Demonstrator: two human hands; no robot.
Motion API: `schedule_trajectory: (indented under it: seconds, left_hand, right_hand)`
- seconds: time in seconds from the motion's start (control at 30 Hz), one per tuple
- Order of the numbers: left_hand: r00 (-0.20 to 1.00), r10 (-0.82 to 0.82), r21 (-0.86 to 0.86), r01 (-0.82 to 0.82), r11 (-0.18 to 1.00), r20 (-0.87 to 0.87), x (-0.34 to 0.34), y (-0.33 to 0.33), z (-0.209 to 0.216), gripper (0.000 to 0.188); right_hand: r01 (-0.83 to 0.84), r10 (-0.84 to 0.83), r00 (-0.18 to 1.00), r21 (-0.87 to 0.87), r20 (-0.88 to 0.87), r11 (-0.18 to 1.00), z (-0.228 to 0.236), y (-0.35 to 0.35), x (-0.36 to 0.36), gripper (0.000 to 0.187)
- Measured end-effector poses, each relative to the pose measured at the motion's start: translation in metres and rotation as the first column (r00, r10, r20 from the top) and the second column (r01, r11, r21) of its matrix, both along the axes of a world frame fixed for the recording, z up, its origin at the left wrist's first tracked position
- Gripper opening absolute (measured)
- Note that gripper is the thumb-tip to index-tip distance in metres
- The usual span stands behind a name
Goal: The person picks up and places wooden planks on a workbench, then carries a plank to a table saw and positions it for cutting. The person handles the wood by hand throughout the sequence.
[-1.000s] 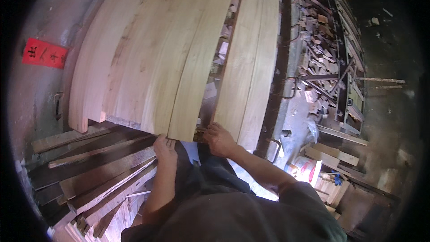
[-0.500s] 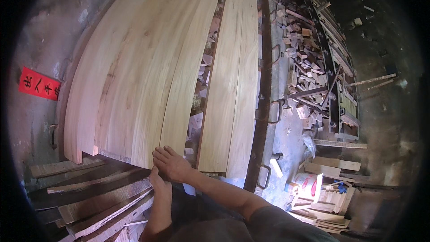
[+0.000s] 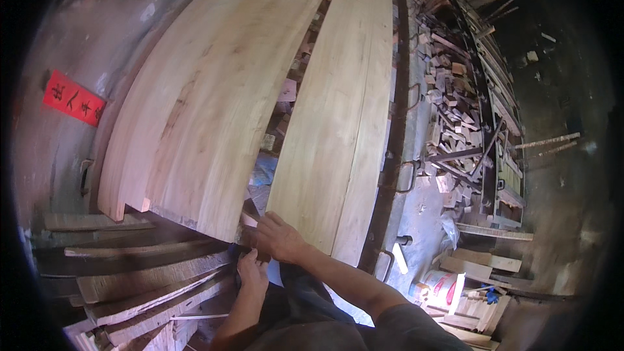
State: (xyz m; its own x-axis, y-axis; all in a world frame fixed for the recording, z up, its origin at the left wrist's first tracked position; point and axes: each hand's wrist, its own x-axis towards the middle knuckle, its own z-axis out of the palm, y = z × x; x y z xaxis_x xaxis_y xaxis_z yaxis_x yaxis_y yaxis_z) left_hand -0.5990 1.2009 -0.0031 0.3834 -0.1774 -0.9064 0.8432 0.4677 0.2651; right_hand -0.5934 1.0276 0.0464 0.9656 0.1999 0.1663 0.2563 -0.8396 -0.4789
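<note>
Two bare hands meet at the near end of a long stack of pale wooden planks. The right hand (image 3: 278,237) lies over the gap between the two groups of boards, fingers curled and pressed together against the end of the wide left-hand planks (image 3: 208,104). The left hand (image 3: 252,272) sits just below it, fingers bent up toward the same plank ends; whether it grips anything I cannot tell, since the right hand covers it in part. The narrower right-hand planks (image 3: 344,110) run alongside, set apart from the others by a dark slot with scraps showing through. Darker rough boards (image 3: 130,266) lie stacked to the lower left. A red paper sign (image 3: 73,98) hangs on the grey wall. To the right, a heap of wood offcuts (image 3: 455,97) fills a metal rack.
</note>
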Motion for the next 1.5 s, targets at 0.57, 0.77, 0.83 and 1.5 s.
schedule_trajectory:
  seconds: [0.57, 0.77, 0.83, 1.5]
  left_hand:
    - [0.986, 0.149, 0.102, -0.156, 0.983, 0.07, 0.095, 0.066, -0.036, 0.034]
    - [0.957, 0.219, 0.198, -0.256, 0.946, 0.192, 0.143, 0.088, -0.02, 0.032]
    - [0.949, 0.198, 0.154, -0.24, 0.959, 0.244, 0.148, 0.088, -0.024, 0.032]
    - [0.691, -0.582, 0.564, 0.298, 0.77, 0.429, 0.094, 0.096, -0.019, 0.073]
  right_hand:
    - [0.798, -0.211, 0.464, 0.51, -0.86, -0.322, -0.054, 0.052, 0.107, 0.033]
    - [0.748, -0.363, 0.346, 0.488, -0.865, -0.451, -0.098, 0.039, 0.134, 0.031]
    - [0.734, -0.353, 0.351, 0.489, -0.868, -0.472, -0.106, 0.035, 0.131, 0.03]
    - [0.908, -0.658, 0.172, 0.377, -0.733, -0.183, -0.085, 0.045, 0.132, 0.05]
